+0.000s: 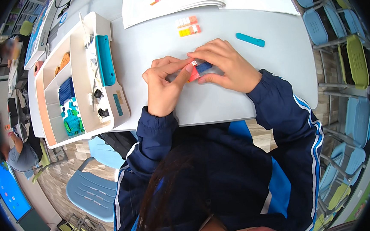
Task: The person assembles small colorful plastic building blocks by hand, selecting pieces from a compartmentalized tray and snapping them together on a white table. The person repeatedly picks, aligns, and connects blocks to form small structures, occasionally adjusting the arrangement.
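Observation:
My left hand (162, 85) and my right hand (226, 65) meet over the white table (276, 66), both gripping a small brick assembly (198, 70) made of red, blue and white pieces. My left thumb and fingers pinch its red end; my right fingers cover the blue end from above. Farther back lies a small stack of orange, yellow and white bricks (188, 26). A teal brick separator tool (250, 39) rests to the right of my right hand.
An open instruction booklet (202, 0) lies at the table's far edge. A white sorting tray (79, 80) with compartments of bricks and a teal lid piece sits at left. Blue and green chairs (338, 32) stand on the right; another blue chair (89, 188) is lower left.

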The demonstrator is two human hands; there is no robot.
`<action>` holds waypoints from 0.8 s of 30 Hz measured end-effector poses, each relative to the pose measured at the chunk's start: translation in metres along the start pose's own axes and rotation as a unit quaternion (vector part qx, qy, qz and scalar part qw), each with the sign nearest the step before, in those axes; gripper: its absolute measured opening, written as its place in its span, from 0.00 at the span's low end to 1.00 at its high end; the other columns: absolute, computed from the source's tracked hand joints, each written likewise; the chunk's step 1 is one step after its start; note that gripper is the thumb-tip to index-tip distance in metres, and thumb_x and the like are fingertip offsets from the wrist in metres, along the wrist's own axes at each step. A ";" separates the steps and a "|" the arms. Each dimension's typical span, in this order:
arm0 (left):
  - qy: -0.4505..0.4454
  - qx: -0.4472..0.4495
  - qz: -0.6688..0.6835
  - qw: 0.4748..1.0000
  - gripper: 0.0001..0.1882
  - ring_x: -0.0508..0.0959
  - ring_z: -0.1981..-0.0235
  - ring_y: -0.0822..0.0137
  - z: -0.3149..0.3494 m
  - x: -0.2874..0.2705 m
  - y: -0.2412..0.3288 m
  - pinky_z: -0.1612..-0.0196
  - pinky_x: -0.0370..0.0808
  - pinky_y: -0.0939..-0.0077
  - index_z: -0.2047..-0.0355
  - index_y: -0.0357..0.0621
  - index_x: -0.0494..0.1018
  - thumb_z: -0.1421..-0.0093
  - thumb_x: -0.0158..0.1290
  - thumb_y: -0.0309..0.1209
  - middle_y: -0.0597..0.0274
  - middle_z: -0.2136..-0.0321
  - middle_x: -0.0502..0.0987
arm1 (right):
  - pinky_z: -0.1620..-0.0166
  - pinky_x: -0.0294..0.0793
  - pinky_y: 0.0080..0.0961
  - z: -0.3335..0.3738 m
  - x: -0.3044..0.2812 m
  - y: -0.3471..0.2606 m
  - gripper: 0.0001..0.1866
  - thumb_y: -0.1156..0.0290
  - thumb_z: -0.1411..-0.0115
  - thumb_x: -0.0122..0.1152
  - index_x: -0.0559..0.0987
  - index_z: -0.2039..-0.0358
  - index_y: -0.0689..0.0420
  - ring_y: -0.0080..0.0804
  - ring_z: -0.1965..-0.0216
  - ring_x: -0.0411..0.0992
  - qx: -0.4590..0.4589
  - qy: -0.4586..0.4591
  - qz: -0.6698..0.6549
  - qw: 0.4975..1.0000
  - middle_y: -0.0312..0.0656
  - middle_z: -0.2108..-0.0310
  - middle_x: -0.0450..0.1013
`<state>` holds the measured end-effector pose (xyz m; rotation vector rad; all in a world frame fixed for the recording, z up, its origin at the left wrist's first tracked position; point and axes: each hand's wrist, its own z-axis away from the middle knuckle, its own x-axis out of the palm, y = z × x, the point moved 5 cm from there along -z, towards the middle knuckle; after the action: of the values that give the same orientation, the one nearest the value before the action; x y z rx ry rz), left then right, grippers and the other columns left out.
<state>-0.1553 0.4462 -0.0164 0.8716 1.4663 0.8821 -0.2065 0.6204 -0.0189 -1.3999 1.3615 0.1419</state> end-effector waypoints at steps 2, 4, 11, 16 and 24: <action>0.017 -0.008 0.008 1.000 0.08 0.72 0.58 0.65 -0.001 -0.002 -0.003 0.51 0.66 0.69 0.61 0.47 0.87 0.40 0.63 0.30 0.64 0.70 0.83 | 0.38 0.63 0.38 -0.001 0.003 -0.001 0.30 0.61 0.44 0.73 0.77 0.42 0.53 0.40 0.43 0.66 -0.019 0.004 0.025 1.000 0.39 0.47 0.75; 0.031 0.001 0.016 0.999 0.08 0.72 0.59 0.66 -0.001 -0.001 -0.008 0.50 0.64 0.69 0.61 0.49 0.88 0.41 0.65 0.31 0.66 0.71 0.83 | 0.38 0.63 0.38 -0.001 0.004 0.000 0.30 0.60 0.44 0.73 0.77 0.42 0.53 0.40 0.43 0.66 -0.021 0.001 0.031 0.999 0.39 0.47 0.75; 0.033 0.030 -0.033 0.998 0.10 0.67 0.49 0.63 0.003 0.000 -0.009 0.41 0.52 0.62 0.62 0.51 0.88 0.38 0.63 0.39 0.66 0.61 0.81 | 0.44 0.71 0.37 0.000 -0.005 -0.005 0.26 0.67 0.48 0.75 0.81 0.47 0.53 0.43 0.49 0.70 -0.030 0.015 0.002 0.999 0.41 0.50 0.75; 0.046 0.031 -0.091 0.994 0.10 0.63 0.45 0.60 0.007 0.000 -0.004 0.40 0.51 0.62 0.61 0.51 0.88 0.38 0.63 0.40 0.65 0.55 0.77 | 0.46 0.70 0.35 0.001 -0.002 0.000 0.21 0.66 0.48 0.75 0.84 0.52 0.49 0.39 0.52 0.72 -0.036 0.025 -0.023 0.999 0.36 0.56 0.78; 0.016 0.014 -0.088 0.996 0.11 0.61 0.44 0.61 0.006 -0.002 -0.004 0.39 0.50 0.62 0.60 0.52 0.88 0.36 0.61 0.41 0.65 0.53 0.76 | 0.46 0.69 0.33 -0.002 -0.005 -0.003 0.18 0.66 0.50 0.76 0.85 0.56 0.49 0.37 0.51 0.71 -0.037 0.010 0.032 0.999 0.33 0.57 0.78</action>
<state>-0.1498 0.4426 -0.0191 0.7378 1.5606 0.7488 -0.2070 0.6206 -0.0128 -1.4236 1.4309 0.2237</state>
